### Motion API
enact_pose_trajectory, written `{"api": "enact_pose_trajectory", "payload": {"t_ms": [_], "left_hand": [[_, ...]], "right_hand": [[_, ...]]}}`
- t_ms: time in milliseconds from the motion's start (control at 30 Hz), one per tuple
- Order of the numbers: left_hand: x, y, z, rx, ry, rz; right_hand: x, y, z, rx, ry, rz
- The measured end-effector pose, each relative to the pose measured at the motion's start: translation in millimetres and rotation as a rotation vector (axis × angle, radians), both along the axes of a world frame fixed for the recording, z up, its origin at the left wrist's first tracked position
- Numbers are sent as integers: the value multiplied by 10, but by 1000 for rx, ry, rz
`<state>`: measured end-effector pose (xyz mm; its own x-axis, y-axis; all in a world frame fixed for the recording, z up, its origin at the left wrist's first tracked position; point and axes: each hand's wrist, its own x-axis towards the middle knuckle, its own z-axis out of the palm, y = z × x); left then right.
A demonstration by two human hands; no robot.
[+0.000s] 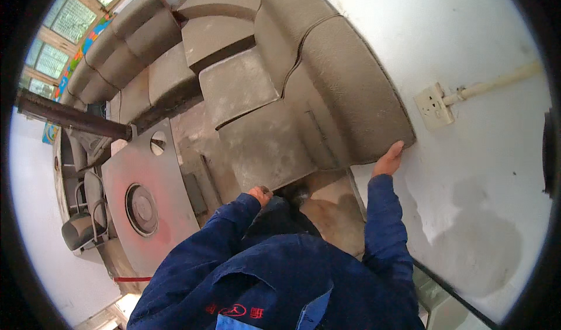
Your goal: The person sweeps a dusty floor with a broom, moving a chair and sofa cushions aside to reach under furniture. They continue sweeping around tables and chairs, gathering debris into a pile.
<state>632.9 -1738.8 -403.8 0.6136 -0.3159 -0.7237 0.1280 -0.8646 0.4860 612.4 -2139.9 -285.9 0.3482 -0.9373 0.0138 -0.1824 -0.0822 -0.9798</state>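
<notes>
A brown-grey sectional sofa [345, 84] runs along the wall and curves away to the far left. My right hand [388, 159] grips the near end of its backrest, beside the wall, with part of the fingers hidden behind the edge. At the near left corner of the end seat cushion [266, 146], my left hand [261, 195] is closed round the edge, its fingertips mostly out of sight. A paler, dusty seat cushion [239, 87] adjoins that one. Both my arms wear dark blue sleeves.
Left of me stands a grey table [181, 195] with a round stove-like opening [142, 209]; a dark pipe [73, 115] runs behind it. Chairs [85, 227] stand beyond. A wall socket [433, 106] with a conduit is at right. Floor [333, 207] shows below the sofa.
</notes>
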Motion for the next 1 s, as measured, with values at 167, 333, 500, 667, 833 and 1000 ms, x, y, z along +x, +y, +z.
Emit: {"api": "enact_pose_trajectory", "payload": {"t_ms": [167, 333, 500, 667, 833, 1000], "left_hand": [[113, -109, 112, -75, -108, -37], [155, -134, 191, -45, -133, -109], [111, 10, 306, 39, -108, -187], [84, -8, 522, 51, -91, -178], [89, 68, 449, 11, -150, -242], [22, 158, 414, 63, -154, -185]], "right_hand": [[43, 45, -23, 29, -126, -16], [8, 23, 44, 5, -49, -5], [65, 33, -69, -9, -157, 25], [60, 113, -123, -94, -5, -119], [125, 248, -50, -91, 99, -180], [75, 319, 157, -39, 112, -117]]}}
